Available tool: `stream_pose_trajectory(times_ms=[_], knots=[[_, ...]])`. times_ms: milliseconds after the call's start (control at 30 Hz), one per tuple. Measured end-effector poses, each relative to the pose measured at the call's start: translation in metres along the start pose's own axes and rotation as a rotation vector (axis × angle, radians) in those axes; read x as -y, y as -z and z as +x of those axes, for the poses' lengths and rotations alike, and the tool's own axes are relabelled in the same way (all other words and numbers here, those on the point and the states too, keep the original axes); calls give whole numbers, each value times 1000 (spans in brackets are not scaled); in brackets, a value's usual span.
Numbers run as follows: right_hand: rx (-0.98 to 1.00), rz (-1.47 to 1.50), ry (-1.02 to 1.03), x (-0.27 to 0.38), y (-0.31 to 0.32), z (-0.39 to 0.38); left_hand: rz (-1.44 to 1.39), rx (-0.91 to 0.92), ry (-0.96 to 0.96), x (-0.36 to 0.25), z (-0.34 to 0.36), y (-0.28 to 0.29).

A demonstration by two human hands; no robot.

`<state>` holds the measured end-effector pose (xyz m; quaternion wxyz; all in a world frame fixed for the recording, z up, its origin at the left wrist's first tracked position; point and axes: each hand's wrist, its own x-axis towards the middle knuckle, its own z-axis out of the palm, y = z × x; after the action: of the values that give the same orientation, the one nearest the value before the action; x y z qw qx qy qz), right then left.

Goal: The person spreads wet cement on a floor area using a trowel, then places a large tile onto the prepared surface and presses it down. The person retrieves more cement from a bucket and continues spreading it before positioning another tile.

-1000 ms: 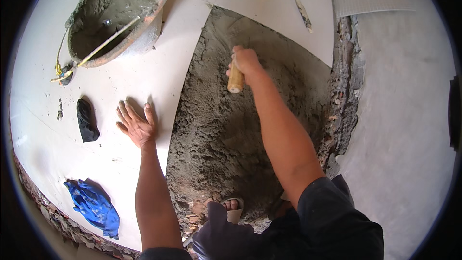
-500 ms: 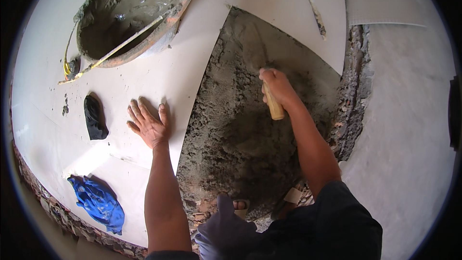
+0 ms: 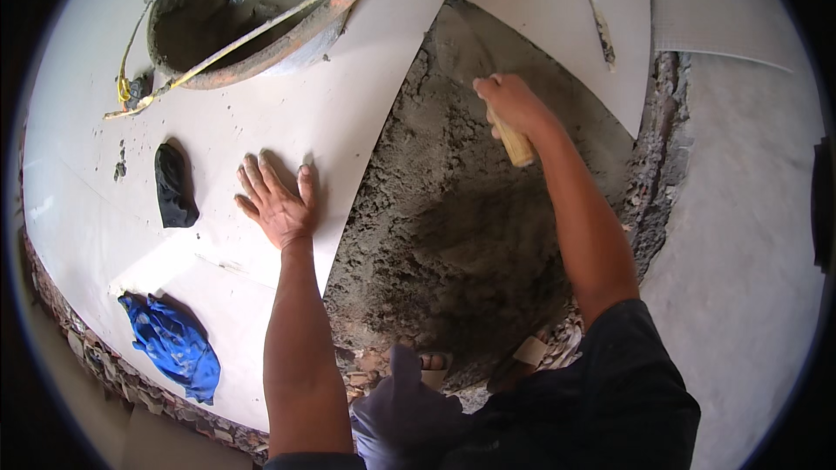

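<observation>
My right hand [image 3: 514,113] grips the wooden handle [image 3: 518,146] of a trowel, whose blade [image 3: 466,48] lies at the far corner of a wedge-shaped patch of grey mortar [image 3: 435,218]. The blade is hard to tell apart from the mortar around it. My left hand [image 3: 277,202] lies open, palm down with fingers spread, on the white tiles [image 3: 226,191] just left of the mortar patch. A black cloth item [image 3: 174,184] rests to the left of that hand.
A bucket of wet mortar [image 3: 244,9] with cord and sticks [image 3: 209,61] stands at the upper left. A hammer [image 3: 594,13] lies upper right. A blue cloth [image 3: 172,344] lies lower left. A rubble-filled gap [image 3: 657,157] borders the pale floor [image 3: 731,235] on the right.
My right hand with the trowel has shifted rightward, dipped lower, then moved back up toward the far corner. The view has shifted too. My left hand stays spread on the tile.
</observation>
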<state>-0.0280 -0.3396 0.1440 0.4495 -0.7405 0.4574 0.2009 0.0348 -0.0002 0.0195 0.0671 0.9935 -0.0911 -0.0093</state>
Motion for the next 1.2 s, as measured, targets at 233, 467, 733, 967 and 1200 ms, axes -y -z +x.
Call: stream_pose_trajectory(times_ms=[233,467,733,967,1200], knots=[[-74,-818,382,-78,6,-50,12,14,8,1,0,-1],[-209,-1278,582,-61,64,14,16,12,8,0,-1,-1],[-306,-1205,520,-62,66,3,51,17,12,1,-1,-3],[-422,-1238,551,-46,100,4,25,1,12,1,-1,-2],[-437,-1414,660,4,97,7,28,-16,10,3,0,-7]])
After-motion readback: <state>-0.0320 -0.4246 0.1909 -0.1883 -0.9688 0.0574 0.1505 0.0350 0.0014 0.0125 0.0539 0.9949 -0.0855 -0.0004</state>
